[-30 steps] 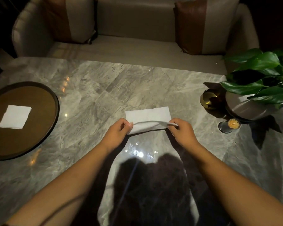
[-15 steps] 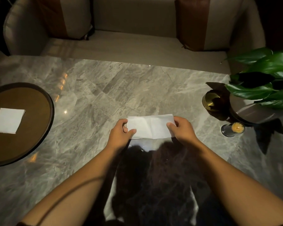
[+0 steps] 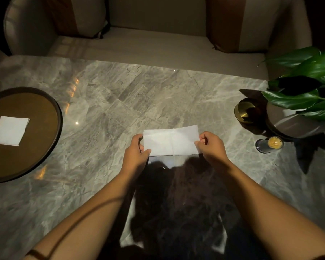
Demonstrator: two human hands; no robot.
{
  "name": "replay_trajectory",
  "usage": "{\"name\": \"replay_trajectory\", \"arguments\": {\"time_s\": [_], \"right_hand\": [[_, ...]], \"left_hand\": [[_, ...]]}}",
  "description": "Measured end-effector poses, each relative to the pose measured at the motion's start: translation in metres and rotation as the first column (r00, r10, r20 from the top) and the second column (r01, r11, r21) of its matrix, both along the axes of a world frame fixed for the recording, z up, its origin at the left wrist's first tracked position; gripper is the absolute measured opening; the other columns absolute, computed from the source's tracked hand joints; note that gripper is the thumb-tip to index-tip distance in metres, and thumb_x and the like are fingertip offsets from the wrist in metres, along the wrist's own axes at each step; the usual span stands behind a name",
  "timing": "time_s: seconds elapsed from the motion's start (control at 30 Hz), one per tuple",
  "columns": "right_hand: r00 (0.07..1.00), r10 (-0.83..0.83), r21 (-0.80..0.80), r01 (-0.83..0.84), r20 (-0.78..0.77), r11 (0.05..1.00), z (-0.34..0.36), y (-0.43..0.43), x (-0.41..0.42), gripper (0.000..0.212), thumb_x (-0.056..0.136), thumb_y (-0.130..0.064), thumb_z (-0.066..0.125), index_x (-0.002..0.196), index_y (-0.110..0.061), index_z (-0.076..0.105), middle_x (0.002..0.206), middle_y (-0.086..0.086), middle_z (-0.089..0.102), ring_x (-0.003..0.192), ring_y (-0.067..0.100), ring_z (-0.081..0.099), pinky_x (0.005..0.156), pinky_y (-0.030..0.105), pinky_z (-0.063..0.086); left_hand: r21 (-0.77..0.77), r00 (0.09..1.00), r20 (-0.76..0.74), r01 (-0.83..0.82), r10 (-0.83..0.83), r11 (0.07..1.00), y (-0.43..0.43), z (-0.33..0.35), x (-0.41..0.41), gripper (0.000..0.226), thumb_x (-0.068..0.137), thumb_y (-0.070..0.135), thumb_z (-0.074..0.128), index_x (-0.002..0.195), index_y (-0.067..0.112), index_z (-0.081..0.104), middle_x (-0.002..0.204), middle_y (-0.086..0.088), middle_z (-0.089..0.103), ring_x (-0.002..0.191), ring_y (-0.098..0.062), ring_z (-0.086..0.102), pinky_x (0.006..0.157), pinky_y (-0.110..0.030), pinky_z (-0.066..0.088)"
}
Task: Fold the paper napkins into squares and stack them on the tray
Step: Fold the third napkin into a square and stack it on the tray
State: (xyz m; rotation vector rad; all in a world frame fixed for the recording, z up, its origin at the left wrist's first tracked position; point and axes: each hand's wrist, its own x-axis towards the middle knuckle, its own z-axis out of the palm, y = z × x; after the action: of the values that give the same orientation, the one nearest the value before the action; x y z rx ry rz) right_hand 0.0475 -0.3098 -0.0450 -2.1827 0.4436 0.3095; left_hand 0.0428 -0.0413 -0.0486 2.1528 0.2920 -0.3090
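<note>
A white paper napkin (image 3: 171, 140), folded into a long rectangle with a crease down its middle, lies on the grey marble table (image 3: 120, 102). My left hand (image 3: 136, 153) pinches its left end with thumb on top. At the right end my right hand (image 3: 210, 144) pinches the napkin with curled fingers. On the left a round brown tray (image 3: 43, 139) with a dark rim carries a folded square napkin (image 3: 9, 130).
A potted plant with large green leaves (image 3: 308, 87) stands at the right in a dark pot (image 3: 289, 124). Beside it are a small brass bowl (image 3: 245, 110) and a small glass (image 3: 269, 145). A beige sofa with cushions (image 3: 158, 44) runs behind the table.
The near half of the napkin has been brought over and flattened into a long rectangle. Both hands have shifted to its two short ends.
</note>
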Motion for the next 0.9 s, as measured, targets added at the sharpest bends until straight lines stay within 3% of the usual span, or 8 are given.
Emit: {"name": "replay_trajectory", "arguments": {"time_s": [0.23,0.43,0.57,0.67,0.9], "right_hand": [[0.995,-0.094,0.112,0.089,0.038,0.99,0.008,0.003,0.001,0.012,0.087,-0.02,0.061,0.076,-0.017,0.057,0.066,-0.005,0.055,0.059,0.008,0.046,0.057,0.026,0.04],[0.987,-0.131,0.166,0.116,0.087,0.979,0.023,-0.003,0.013,0.012,0.088,-0.015,0.061,0.078,-0.012,0.054,0.066,-0.002,0.052,0.064,0.015,0.049,0.062,0.034,0.046],[0.984,-0.147,0.161,0.13,0.105,0.978,0.033,-0.006,0.02,0.013,0.09,-0.016,0.059,0.078,-0.016,0.052,0.068,-0.002,0.051,0.065,0.015,0.049,0.064,0.033,0.045],[0.982,-0.16,0.192,0.138,0.101,0.972,0.038,-0.006,0.021,0.015,0.091,-0.017,0.058,0.078,-0.017,0.051,0.07,0.002,0.053,0.066,0.017,0.051,0.062,0.032,0.045],[0.966,-0.248,0.299,0.215,0.076,0.929,0.046,0.002,0.022,0.014,0.092,-0.02,0.059,0.079,-0.021,0.054,0.078,0.004,0.062,0.068,0.017,0.058,0.062,0.03,0.047]], "left_hand": [[-0.114,0.996,0.041,-0.068,0.073,0.991,-0.004,0.009,0.004,0.052,0.087,0.011,0.069,0.131,0.029,0.048,0.08,0.0,0.052,0.071,-0.004,0.054,0.07,-0.009,0.042],[-0.29,0.993,0.075,-0.067,0.092,0.955,-0.004,0.028,0.018,0.048,0.089,0.007,0.066,0.126,0.032,0.047,0.082,-0.007,0.054,0.073,-0.014,0.057,0.076,-0.027,0.05],[-0.362,0.99,0.091,-0.064,0.104,0.93,-0.005,0.039,0.026,0.047,0.091,0.006,0.063,0.128,0.029,0.048,0.077,-0.007,0.053,0.065,-0.009,0.055,0.066,-0.023,0.047],[-0.357,0.988,0.118,-0.05,0.098,0.933,-0.004,0.045,0.028,0.045,0.092,0.004,0.062,0.128,0.027,0.048,0.078,-0.011,0.051,0.068,-0.016,0.054,0.066,-0.018,0.049],[-0.314,0.981,0.149,-0.071,0.123,0.947,-0.001,0.05,0.032,0.041,0.092,0.009,0.065,0.126,0.028,0.052,0.078,-0.004,0.05,0.072,-0.012,0.054,0.07,-0.007,0.047]]}}
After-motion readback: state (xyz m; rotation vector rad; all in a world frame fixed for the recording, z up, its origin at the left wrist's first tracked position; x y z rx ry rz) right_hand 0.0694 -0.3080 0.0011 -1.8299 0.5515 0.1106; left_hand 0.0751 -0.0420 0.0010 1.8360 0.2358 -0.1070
